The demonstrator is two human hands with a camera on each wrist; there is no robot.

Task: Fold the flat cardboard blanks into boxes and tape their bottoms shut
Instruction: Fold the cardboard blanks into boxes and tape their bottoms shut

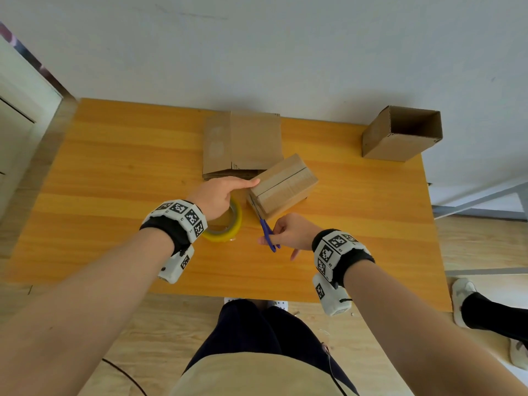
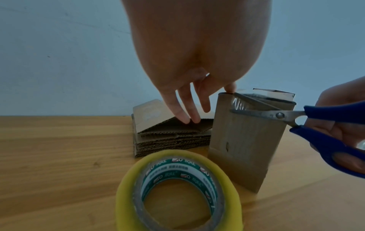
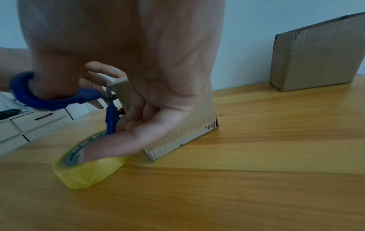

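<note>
Progress: one finished box (image 1: 403, 134) standing upright at the far right corner of the tabletop (image 1: 114, 167), open side up. Second box (image 1: 283, 185) folded, placed bottom-up near the tabletop centre, flaps closed along a middle seam.
Step in hand: judged as cutting the tape strip (image 2: 240, 104) at the near-left end of the second box. Clear strip visible over the top edge in the left wrist view; extent along the seam cannot be told.
Remaining: sever the strip, press it down, turn the box upright; then fold and tape the blanks (image 1: 241, 144) stacked flat at the far edge, just behind the second box. Count of blanks not readable; several layers visible in the left wrist view.
Left hand (image 1: 220, 195): fingers straight, gripping nothing; one fingertip pressed on the top corner of the second box, remaining fingers spread above the blanks.
Right hand (image 1: 288, 231): closed around the blue handles of the scissors (image 1: 267, 232), thumb through one loop; blades parted, set against the strip at the box end.
Tape roll (image 1: 225, 224): yellow, lying flat just left of the second box, beneath the left wrist.
Containers: finished box shows a bare interior as far as visible from the head view; floor partly hidden by its walls. Second box closed on top; contents not visible.
</note>
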